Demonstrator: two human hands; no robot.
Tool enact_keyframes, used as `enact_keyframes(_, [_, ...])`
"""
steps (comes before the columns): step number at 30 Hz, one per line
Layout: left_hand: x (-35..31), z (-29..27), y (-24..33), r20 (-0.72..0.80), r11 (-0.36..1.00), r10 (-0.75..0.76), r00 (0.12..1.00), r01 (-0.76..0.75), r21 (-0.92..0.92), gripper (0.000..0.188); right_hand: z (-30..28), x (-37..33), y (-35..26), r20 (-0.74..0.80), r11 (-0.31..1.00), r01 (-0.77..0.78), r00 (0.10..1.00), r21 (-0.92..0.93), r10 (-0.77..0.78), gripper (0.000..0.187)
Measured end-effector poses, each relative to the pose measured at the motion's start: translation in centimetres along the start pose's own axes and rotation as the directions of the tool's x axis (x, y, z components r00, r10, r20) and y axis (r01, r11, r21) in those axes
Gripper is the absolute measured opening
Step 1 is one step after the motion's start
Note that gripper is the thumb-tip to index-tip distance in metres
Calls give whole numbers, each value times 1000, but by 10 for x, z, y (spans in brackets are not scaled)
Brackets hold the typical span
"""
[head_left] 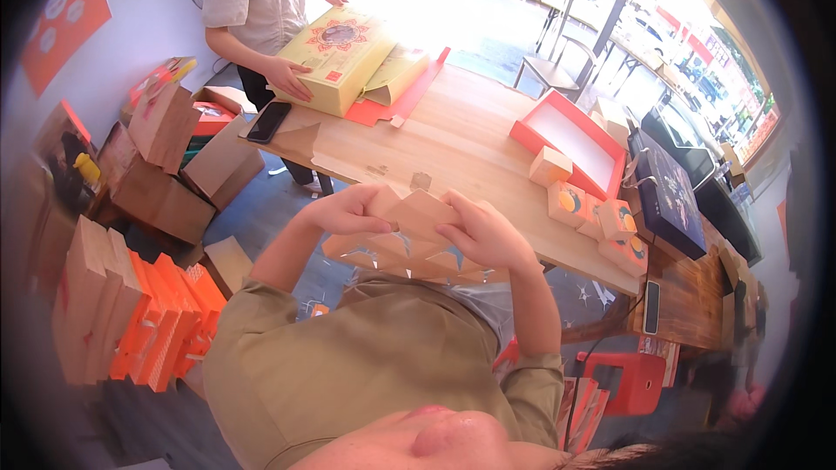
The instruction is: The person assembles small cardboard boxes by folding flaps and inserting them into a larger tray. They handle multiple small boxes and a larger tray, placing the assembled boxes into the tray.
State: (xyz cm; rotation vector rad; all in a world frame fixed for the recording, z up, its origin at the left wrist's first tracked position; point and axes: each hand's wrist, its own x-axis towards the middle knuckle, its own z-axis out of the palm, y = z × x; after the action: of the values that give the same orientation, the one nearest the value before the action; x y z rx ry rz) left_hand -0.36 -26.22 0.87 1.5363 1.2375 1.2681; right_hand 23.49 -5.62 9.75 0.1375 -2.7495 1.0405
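In front of my chest, at the table's near edge, I hold a light brown cardboard insert [416, 211] with folded flaps and cut-out gaps. My left hand [350, 211] pinches its left part, fingers closed. The right hand [489, 231] grips the other side, thumb pressed against a flap. A lower part of the insert with pointed openings hangs below my hands toward my lap. On the wooden table [453, 146], several small orange-and-white boxes [568, 200] sit to the right, beside a shallow red box with a white inside [575, 139].
Across the table a person [257, 13] rests both hands on a large yellow gift box [335, 52]. A black phone [269, 122] lies nearby. At right are a dark blue box [666, 191] and red stool [623, 383]. Cartons [161, 196] and orange bags [170, 318] crowd the left floor.
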Motion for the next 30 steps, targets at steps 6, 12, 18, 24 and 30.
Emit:
enact_keyframes(6, [-1,9,12,-58,999,-41,997,42,19,33,7,-2,9,-98,999,33,995,34,-30,23])
enact_keyframes(12, [-7,6,5,-56,998,-52,997,55,40,32,6,-5,6,-102,998,-57,993,27,59,34])
enact_keyframes(18, [-43,-18,-18,-371,990,81,925,-119,-80,36,-2,-54,37,-668,982,-100,744,-159,-32,61])
enact_keyframes(24, [-51,-44,-34,-570,836,153,807,-414,-361,53,4,-140,129,-715,904,73,639,422,282,81])
enact_keyframes(30, [-24,-34,-59,-655,842,52,754,-386,-377,59,34,-130,115,-512,774,-34,731,632,451,46])
